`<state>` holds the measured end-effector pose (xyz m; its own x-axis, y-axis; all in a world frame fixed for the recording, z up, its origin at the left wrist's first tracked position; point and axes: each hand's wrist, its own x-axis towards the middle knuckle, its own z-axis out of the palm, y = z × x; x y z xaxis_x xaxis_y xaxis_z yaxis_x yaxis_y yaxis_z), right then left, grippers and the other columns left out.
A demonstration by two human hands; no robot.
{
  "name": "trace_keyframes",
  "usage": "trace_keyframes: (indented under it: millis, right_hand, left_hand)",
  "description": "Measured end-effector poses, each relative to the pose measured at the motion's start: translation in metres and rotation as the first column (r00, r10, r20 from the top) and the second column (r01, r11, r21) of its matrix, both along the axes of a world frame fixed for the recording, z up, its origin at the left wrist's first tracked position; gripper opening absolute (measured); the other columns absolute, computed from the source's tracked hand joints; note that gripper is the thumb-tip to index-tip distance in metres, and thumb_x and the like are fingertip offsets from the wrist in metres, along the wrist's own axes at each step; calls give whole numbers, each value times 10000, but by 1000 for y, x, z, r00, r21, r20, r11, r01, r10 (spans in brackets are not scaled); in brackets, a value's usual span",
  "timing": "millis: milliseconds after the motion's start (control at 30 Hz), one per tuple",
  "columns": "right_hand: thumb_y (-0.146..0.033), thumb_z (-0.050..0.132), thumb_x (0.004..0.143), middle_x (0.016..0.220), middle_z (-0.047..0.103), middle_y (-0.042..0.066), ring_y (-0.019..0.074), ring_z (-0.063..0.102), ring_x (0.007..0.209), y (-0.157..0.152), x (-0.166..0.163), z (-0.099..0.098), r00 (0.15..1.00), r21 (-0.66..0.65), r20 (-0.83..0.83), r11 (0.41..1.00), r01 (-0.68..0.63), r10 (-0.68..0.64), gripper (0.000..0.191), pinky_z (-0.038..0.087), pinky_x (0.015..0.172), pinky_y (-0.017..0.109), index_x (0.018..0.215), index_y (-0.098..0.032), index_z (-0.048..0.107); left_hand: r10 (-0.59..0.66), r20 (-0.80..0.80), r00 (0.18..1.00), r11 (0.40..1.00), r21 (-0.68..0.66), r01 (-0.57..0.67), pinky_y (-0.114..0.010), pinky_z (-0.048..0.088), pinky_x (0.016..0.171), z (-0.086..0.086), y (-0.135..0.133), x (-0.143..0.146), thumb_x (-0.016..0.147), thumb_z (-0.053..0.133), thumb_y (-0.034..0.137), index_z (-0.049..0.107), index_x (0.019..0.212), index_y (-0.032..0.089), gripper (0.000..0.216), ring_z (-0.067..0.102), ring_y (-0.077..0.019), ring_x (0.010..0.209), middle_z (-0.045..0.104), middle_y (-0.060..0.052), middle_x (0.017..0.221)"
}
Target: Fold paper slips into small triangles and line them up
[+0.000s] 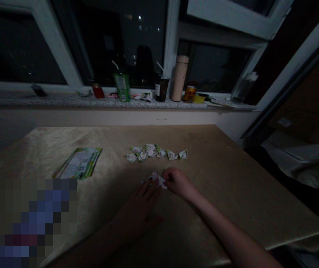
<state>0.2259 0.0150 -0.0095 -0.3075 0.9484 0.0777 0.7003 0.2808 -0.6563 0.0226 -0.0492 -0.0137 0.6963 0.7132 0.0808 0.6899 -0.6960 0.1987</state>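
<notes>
A small folded piece of printed paper (155,179) lies on the tan table (232,175) in front of me. My left hand (139,208) rests flat on the table with its fingers stretched out, the fingertips touching the paper's near edge. My right hand (177,181) is curled at the paper's right side, fingers pinching its edge. Just beyond, a row of several small folded paper pieces (155,152) lies across the table's middle.
A green and white printed sheet stack (79,162) lies at the left. On the stone windowsill (36,100) stand a green carton with straw (122,86), a dark cup (161,88), a tall tan flask (180,78) and an orange can (189,93).
</notes>
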Motion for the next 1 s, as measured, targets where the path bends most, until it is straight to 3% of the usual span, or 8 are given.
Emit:
trace_keyframes:
  millis: [133,300,433,733,867,1000]
  right_hand:
    - [-58,630,659,676,567,-22,113,510,636,-2,0,5,999,-9,-39,1000,-15,15,130,330,575,201,726,-169,628]
    - [-81,631,662,625,616,-9,114,553,590,1,2,4,988,-144,-153,989,-22,0,81,363,541,195,688,-146,673]
    - [-68,599,644,624,658,-7,119,586,589,6,5,0,969,-264,-248,963,-63,-4,159,404,551,195,727,-139,715]
    - [-34,632,540,747,670,7,118,602,642,7,4,-14,873,-318,-458,948,14,-167,279,492,613,226,795,-143,668]
    - [-98,675,528,824,675,23,126,624,669,-7,6,-18,755,-350,-608,936,23,-246,335,523,650,255,854,-161,637]
    - [-155,755,494,911,687,45,164,657,789,-21,8,-15,654,-410,-706,910,-65,-271,451,535,728,291,922,-181,616]
  left_hand:
    - [-4,2,1000,1000,-3,4,-504,195,1112,-1,0,-1,891,492,527,205,1484,183,743,99,-324,1409,116,-113,1554]
    - [7,-13,1000,1000,-25,-7,-504,194,1113,1,-1,0,894,489,519,193,1488,188,742,81,-319,1412,108,-109,1555]
    - [12,-31,999,999,-39,-13,-518,183,1111,1,-1,1,893,481,521,213,1483,183,731,78,-321,1411,119,-119,1551]
    - [-39,50,998,997,-62,42,-490,201,1119,-1,2,-2,869,536,506,164,1491,177,796,84,-303,1413,109,-121,1553]
    - [-33,45,998,996,-76,36,-491,206,1118,2,1,-1,851,559,516,210,1478,153,804,96,-314,1410,132,-136,1548]
    - [-26,25,999,996,-86,28,-492,205,1115,5,1,1,839,572,517,202,1478,146,826,105,-316,1409,137,-140,1546]
